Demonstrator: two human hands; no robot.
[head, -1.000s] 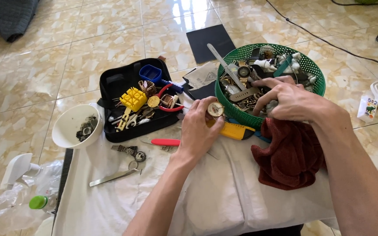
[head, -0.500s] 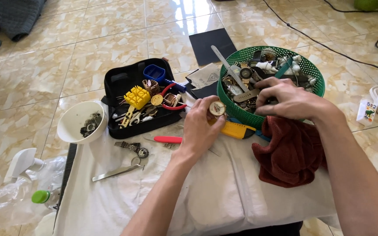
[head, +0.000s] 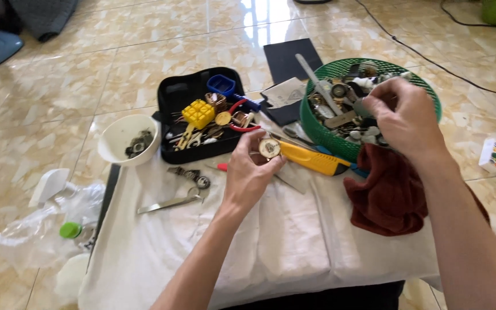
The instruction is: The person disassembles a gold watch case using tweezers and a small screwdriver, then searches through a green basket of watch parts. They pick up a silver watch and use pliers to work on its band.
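Item: small round watch face [head: 269,148], gold rim, pale dial. We find it pinched between thumb and fingertips of the left hand [head: 248,172], held just above the white cloth [head: 271,247] that covers the counter, beside the yellow utility knife [head: 314,159]

Item: right hand [head: 406,117], fingers curled and drawn together inside the green mesh basket [head: 317,129]; we cannot tell what, if anything, it grips among the metal parts there

Nearby stock: black tool case [head: 170,123] lying open, with a yellow block [head: 197,112], a blue cup [head: 221,85] and small tools; white bowl [head: 116,140] of dark parts just left of the case; tweezers [head: 169,203] and a watch piece [head: 190,175] loose on the cloth; dark red rag [head: 388,195] touching the basket's near side; clear plastic bag with green cap [head: 70,229] on the floor

Risks, as we judge them: the watch face sits in a light fingertip grip and could drop and roll off the cloth to the tiled floor [head: 41,103]; the right wrist, if lifted carelessly, could tip the crowded basket or snag the long blade-like strip [head: 311,74] leaning out of it

Edges and room: the near half of the cloth lies bare; its left edge falls close to the tweezers
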